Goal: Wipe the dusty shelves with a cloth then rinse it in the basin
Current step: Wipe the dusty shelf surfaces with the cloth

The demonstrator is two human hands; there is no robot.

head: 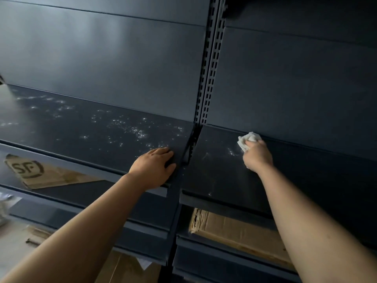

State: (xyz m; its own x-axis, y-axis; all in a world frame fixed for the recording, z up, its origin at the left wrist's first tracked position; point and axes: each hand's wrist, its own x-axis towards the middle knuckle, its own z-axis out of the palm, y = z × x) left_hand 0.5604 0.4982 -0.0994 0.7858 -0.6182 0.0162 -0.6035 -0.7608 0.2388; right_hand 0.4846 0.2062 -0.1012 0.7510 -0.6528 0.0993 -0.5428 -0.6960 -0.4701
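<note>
Two dark metal shelves run side by side at chest height. The left shelf [85, 127] is speckled with pale dust or droplets. On the right shelf [220, 176] my right hand [257, 156] presses a crumpled white cloth [247, 139] against the surface near the back panel. A few pale marks lie just left of the cloth. My left hand [154, 167] rests flat, fingers spread, on the right front corner of the left shelf, holding nothing. No basin is in view.
A slotted upright post [210, 64] divides the two bays. Lower shelves hold a cardboard piece printed "SF" [40, 173] on the left and a cardboard box [234, 231] on the right. More cardboard and a pale crumpled item lie at the bottom left.
</note>
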